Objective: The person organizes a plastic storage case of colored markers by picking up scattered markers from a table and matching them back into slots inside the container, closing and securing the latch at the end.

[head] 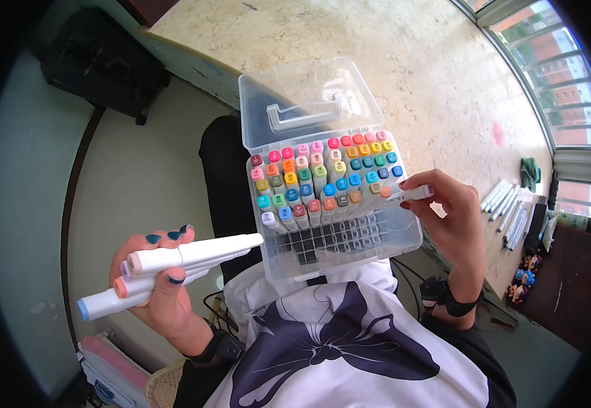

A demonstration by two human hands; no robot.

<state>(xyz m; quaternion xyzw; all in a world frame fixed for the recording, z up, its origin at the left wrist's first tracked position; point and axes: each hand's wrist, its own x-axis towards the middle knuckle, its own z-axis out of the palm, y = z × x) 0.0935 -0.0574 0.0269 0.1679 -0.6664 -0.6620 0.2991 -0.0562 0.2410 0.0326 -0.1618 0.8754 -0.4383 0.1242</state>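
My left hand (173, 306) grips a bundle of several white markers (203, 252), their ends tinted grey, lilac, coral and blue. In my right hand (453, 219), thumb and index finger pinch a single white marker (418, 193) with a pale pinkish end, held at the right side of the marker case (410, 237). This clear plastic case stands before me, its lid (254, 109) with a carry handle (303, 120) swung back. Rows of upright colored markers (318, 173) fill the far and middle slots. Nearest me, the slotted grid (326, 237) is exposed.
The stone-patterned tabletop (443, 92) extends behind and right of the case. More white markers (502, 201) lie on the right, near a green cloth (531, 173) and small figurines (524, 278). A black cabinet-like object (104, 66) stands far left. A pink-and-white bag (114, 362) sits lower left.
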